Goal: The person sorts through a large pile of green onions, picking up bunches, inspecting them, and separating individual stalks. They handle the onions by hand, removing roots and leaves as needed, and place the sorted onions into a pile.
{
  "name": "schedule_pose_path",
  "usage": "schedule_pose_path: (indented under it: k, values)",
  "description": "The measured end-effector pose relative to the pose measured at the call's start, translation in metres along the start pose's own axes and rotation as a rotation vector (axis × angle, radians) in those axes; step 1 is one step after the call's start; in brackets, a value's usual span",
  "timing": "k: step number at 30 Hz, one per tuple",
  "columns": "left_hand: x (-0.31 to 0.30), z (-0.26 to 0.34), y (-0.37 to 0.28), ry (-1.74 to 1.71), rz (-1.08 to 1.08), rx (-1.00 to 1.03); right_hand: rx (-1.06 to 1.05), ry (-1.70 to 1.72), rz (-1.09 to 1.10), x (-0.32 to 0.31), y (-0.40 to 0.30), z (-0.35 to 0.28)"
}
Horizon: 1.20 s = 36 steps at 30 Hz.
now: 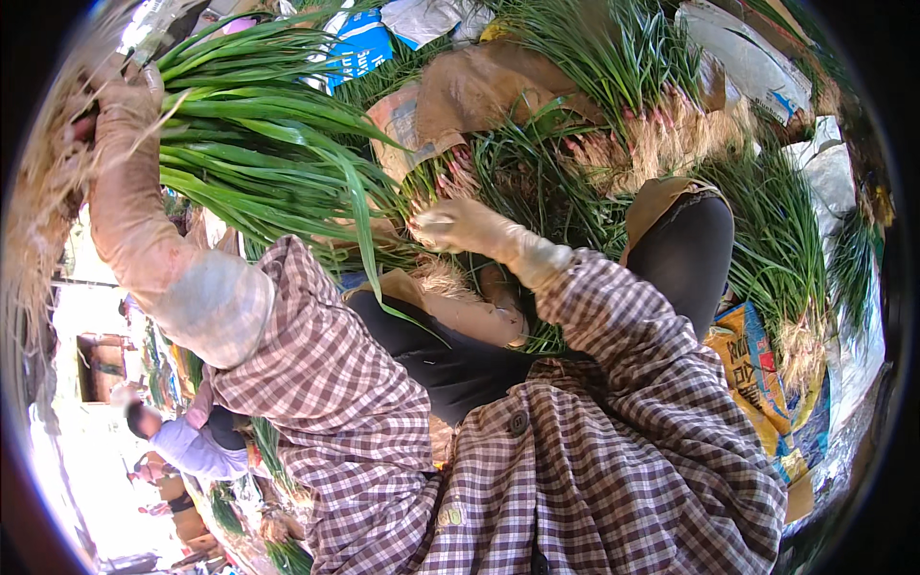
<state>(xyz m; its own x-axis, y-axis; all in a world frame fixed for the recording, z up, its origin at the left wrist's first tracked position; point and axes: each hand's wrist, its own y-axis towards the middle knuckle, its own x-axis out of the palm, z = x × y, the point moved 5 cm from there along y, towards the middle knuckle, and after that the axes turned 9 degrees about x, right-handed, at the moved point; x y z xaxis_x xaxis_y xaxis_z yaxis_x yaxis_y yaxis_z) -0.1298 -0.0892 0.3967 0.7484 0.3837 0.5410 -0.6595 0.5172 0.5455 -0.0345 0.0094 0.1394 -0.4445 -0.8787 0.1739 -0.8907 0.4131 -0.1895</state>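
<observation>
A gloved left hand, my left hand (pixel 128 97), is raised at the upper left and closed around a large bundle of leafy green plants (pixel 266 118), probably scallions. Their long leaves point to the right, and blurred pale roots (pixel 43 172) hang by the picture's left rim. Lower and nearer the middle is my right hand (pixel 463 226), also gloved, beside the pinkish stems of another bunch (pixel 454 176). Whether its fingers grip anything is hidden. Pale fibrous roots (pixel 438 277) lie just below this hand, near my bent leg.
Rooted bunches (pixel 661 129) lie beyond my knees, with more plants (pixel 765 230) to the right. Brown sacking (pixel 496 83) covers part of the pile. Printed sacks (pixel 755 374) lie on the right. Another person (pixel 198 445) sits at the lower left.
</observation>
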Motion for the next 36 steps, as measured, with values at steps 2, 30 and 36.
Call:
schedule_pose_path:
  k: [2, 30, 36]
  values:
    - [0.002, 0.0, -0.013, -0.008, 0.009, 0.001, -0.055, 0.266, -0.034, 0.022, 0.017, -0.024]
    - [0.0, 0.004, -0.023, -0.003, 0.06, 0.03, -0.385, -0.37, 0.363, 0.004, -0.002, -0.144]
    - [0.004, 0.003, -0.033, -0.017, 0.064, 0.03, -0.535, -0.381, 0.429, -0.012, 0.038, -0.066]
